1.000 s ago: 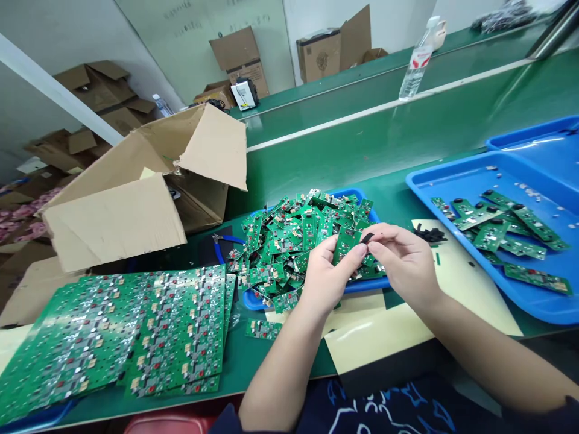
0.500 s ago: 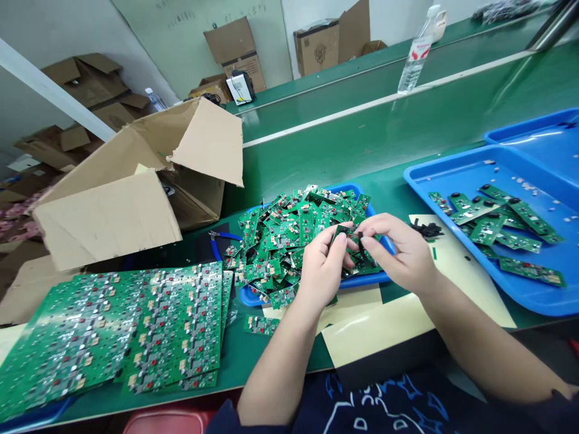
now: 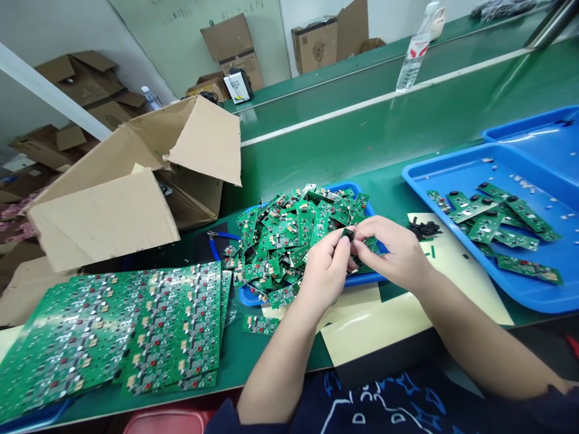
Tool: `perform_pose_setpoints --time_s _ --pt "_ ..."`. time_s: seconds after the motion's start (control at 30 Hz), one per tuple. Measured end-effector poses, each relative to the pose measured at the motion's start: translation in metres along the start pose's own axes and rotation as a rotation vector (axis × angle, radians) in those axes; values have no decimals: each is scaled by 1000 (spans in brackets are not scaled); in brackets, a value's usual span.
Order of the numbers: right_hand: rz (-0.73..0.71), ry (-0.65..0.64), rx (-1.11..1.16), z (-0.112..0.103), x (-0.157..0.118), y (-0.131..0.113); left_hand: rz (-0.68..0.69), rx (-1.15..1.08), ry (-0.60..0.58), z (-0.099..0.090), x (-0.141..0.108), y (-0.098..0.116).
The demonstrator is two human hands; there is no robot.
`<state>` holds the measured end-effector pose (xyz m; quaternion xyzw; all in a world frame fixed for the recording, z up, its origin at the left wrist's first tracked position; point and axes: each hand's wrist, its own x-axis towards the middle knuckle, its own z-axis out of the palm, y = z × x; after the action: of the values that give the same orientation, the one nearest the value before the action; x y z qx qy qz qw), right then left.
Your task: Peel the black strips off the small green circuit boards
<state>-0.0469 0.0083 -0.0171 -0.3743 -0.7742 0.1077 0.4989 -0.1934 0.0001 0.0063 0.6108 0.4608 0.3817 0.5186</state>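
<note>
1. One circuit board (image 3: 346, 234) sits pinched in the left hand (image 3: 325, 265), fingers nearly closed, over the blue tray (image 3: 366, 278) at three o'clock.
2. The right hand (image 3: 393, 250) sits alongside, fingers curled, gap and hold hidden.

Bright, whitish light falls fairly evenly over the hands (image 3: 326, 268), and I see only soft shadows around them. Beyond them, the green counter (image 3: 294, 166) carries pale reflections; just below, the yellow sheet (image 3: 373, 330) gleams. To their left, milky glare washes over the circuit panels (image 3: 63, 337), which stretch and smear toward the edge. Far beyond, the writing (image 3: 182, 14) on the wall board (image 3: 176, 57) is too soft to read.
</note>
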Motion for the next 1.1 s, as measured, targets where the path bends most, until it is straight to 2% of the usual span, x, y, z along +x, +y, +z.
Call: perform_pose_setpoints --time_s 0.3,0.6,0.7,0.77,0.9,1.0,1.1 --pt "-47 -9 -45 0 1 0 50 67 -2 0 -1 -1" --pt "-47 -16 -64 1 -1 0 37 110 29 1 -1 -2" --pt "16 -9 -55 1 -2 -1 42 120 56 0 -1 1" --pt "119 9 -4 0 -4 -1 52 97 70 -1 -2 3" --pt "345 139 244 -3 -6 0 78 -37 131 -5 -4 7" --pt "358 136 362 -5 -6 1 97 -152 139 -4 -5 7" --pt "272 82 286 -3 -5 0 92 -193 93 -2 -5 5"
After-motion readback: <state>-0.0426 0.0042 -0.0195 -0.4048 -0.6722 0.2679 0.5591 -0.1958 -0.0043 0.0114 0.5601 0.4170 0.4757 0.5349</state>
